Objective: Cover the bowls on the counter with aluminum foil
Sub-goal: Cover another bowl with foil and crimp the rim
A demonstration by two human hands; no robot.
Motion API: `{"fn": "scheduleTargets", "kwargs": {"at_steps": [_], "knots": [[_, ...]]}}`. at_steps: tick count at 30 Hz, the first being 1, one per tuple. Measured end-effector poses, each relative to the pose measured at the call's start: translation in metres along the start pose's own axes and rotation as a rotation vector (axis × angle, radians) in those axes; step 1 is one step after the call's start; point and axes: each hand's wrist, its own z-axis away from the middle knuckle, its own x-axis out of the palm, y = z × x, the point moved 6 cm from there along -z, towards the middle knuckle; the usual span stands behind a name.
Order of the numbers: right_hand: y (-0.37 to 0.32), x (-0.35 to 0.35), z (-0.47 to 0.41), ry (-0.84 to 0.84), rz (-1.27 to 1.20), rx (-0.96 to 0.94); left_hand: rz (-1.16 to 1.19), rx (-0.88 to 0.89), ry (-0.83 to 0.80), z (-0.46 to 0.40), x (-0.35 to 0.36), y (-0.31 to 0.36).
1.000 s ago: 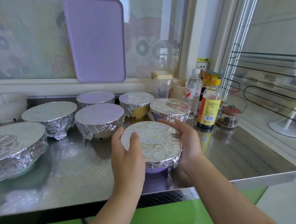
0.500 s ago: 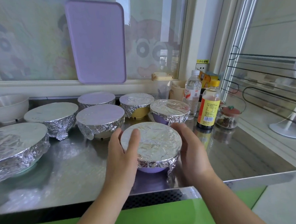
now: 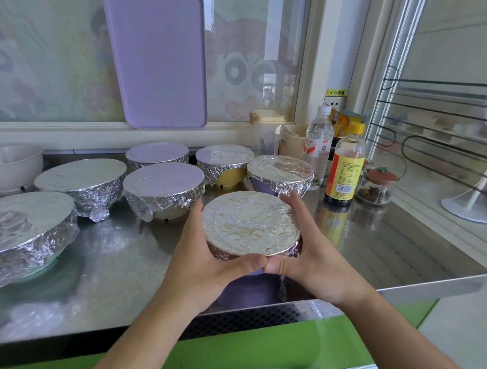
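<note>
While both hands cup it from either side, the foil-covered purple bowl (image 3: pixel 250 223) sits near the front edge of the steel counter (image 3: pixel 383 250), the left hand (image 3: pixel 201 258) and right hand (image 3: pixel 306 254) curled round its rim with thumbs meeting at the near side. Behind it stand six more foil-wrapped bowls (image 3: pixel 164 183), and an uncovered white bowl (image 3: pixel 7 167) sits at the far left. Bottles (image 3: pixel 345 166) cluster to the right, just beside the nearest wrapped bowl.

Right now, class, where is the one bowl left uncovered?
In the head view, the white uncovered bowl sits far left at the counter's back, behind the foil-covered bowls.
</note>
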Motion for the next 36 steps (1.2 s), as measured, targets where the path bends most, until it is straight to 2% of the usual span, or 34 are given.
{"fn": "scheduleTargets", "kwargs": {"at_steps": [4, 11, 21, 31, 36], "knots": [[0.012, -0.003, -0.002, 0.000, 0.015, -0.034, 0.031, 0.031, -0.001, -0.001, 0.001, -0.001], [0.035, -0.021, -0.004, -0.083, -0.109, 0.025, 0.082, -0.001, -0.044, -0.004, -0.003, -0.007], [0.043, -0.021, -0.004, 0.048, 0.040, -0.030, 0.089, 0.010, -0.036, -0.005, -0.002, -0.008], [0.044, -0.020, -0.002, -0.002, 0.078, -0.044, 0.104, -0.002, -0.055, -0.001, 0.001, -0.001], [0.038, -0.018, -0.004, 0.059, 0.119, -0.048, 0.117, 0.012, -0.045, 0.001, 0.004, 0.003]]}}
